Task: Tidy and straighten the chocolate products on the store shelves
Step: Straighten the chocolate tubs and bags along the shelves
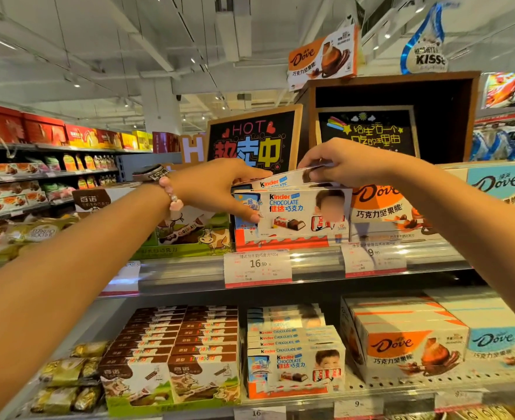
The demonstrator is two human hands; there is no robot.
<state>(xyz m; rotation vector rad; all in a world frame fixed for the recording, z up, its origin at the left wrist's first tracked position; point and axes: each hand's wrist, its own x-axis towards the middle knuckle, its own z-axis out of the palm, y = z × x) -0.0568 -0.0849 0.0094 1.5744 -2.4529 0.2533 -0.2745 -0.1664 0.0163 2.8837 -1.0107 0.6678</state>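
Head view: I have both hands up at the Kinder display box [292, 218] on the upper shelf [310, 262]. My right hand [345, 163] pinches the far end of a tilted Kinder pack [283, 179] lying just above that box. My left hand [216, 187] grips the pack's near end, thumb pressed against the box front. Right of the box stands an orange Dove carton [383, 207]; below it hangs a price tag [257, 266].

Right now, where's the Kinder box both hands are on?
Head view, centre: the tilted Kinder box tops the upper-shelf Kinder stack, between left hand and right hand, left of the orange Dove box.
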